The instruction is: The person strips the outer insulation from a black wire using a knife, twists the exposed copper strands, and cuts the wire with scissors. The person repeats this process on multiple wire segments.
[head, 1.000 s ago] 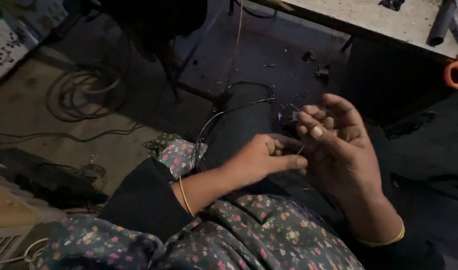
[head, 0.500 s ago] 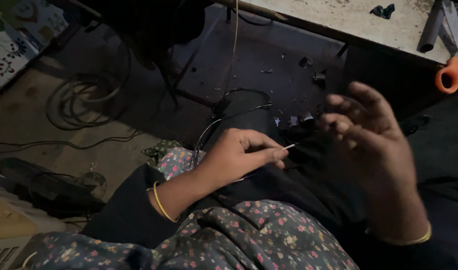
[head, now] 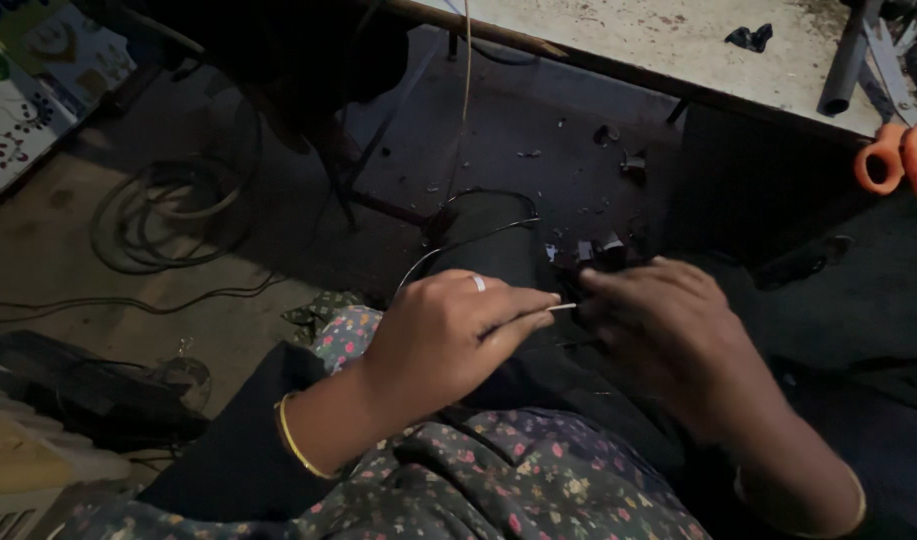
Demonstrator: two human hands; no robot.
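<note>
Both hands meet over the lap: the left hand (head: 449, 340) pinches a thin pale needle (head: 563, 307) between closed fingertips, while the right hand (head: 669, 335) curls loosely over small dark pieces (head: 601, 252). Orange-handled scissors (head: 899, 160) lie on the desk (head: 679, 45) beyond.

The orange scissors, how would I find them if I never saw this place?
Look at the pale worktable along the top. Follow its edge to the far right, where the scissors show two bright orange handle loops, the only orange thing among dark scraps and grey tools.
</note>
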